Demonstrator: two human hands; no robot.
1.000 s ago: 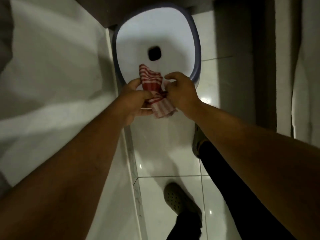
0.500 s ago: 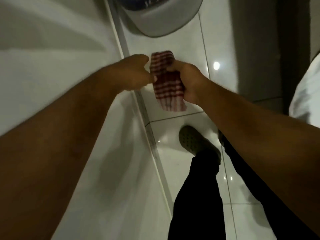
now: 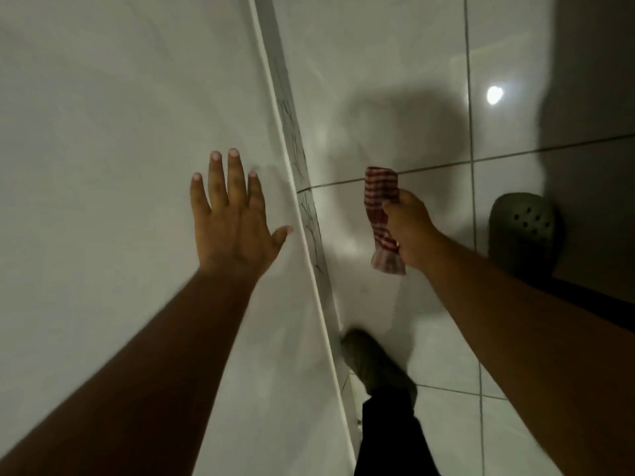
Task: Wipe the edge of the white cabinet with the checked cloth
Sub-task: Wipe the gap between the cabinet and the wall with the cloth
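1. You are between grip and first stroke: your right hand (image 3: 410, 231) is fisted around the bunched red-and-white checked cloth (image 3: 379, 218), held out over the glossy tiled floor (image 3: 395, 63), apart from the white cabinet's narrow front edge (image 3: 302, 214).
2. Your left hand (image 3: 233, 218) is spread wide, empty, over the cabinet's flat white panel (image 3: 103, 132).
3. Next, bring the cloth leftward onto that edge.
4. The edge runs long and unobstructed; only your dark clog (image 3: 374, 365) stands near its base.
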